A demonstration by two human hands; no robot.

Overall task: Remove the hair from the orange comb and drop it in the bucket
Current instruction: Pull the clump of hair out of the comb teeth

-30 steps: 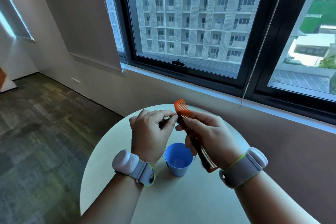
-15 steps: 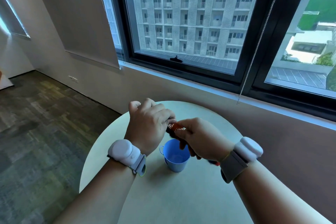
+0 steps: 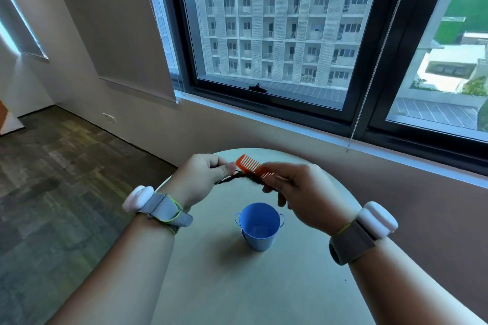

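My right hand (image 3: 303, 192) holds the orange comb (image 3: 252, 166) above the table, teeth end pointing up and left. My left hand (image 3: 200, 179) pinches one end of a dark strand of hair (image 3: 237, 178) between thumb and fingers. The hair stretches from my left fingers to the comb's teeth near my right fingers. The small blue bucket (image 3: 260, 227) stands upright on the round table (image 3: 264, 285), below and slightly nearer than the comb. The bucket's inside looks bare.
The round pale table is close to a brown wall under a large window (image 3: 277, 34). A blind's bead chain (image 3: 369, 87) hangs at the right. Carpeted floor (image 3: 66, 179) lies to the left. Both wrists wear strapped bands.
Both hands rose from just over the bucket and drew apart. The comb turned so its teeth end shows again, and the hair is pulled out leftward from it.
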